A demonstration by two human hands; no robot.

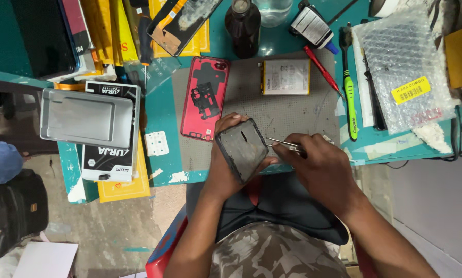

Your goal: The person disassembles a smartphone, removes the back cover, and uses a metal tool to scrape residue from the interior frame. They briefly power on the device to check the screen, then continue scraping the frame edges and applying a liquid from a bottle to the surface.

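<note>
Dark grey phone frame w/ worn, scuffed back (pixel 242 149) sits tilted in my left hand (pixel 225 164), just above the near edge of the grey perforated work mat (pixel 292 116) on the teal desk (pixel 161 110). Left fingers wrap round its far and lower edges, thumb side hidden behind it. My right hand (pixel 321 167) pinches thin metal tweezers (pixel 282 144), tips touching the frame's right edge. Further back on the mat: red phone back shell w/ black inner plate (pixel 205 98), lying flat, and a white rectangular battery w/ yellow edge strip (pixel 286 77), well apart from the hands. Red-handled screwdriver (pixel 321 69) and green toothbrush (pixel 349 98) lie right of the battery. Silver-grey moulded tray (pixel 86 117) rests on boxes at the left. Bubble-wrap pouch (pixel 403 67) is at far right.
</note>
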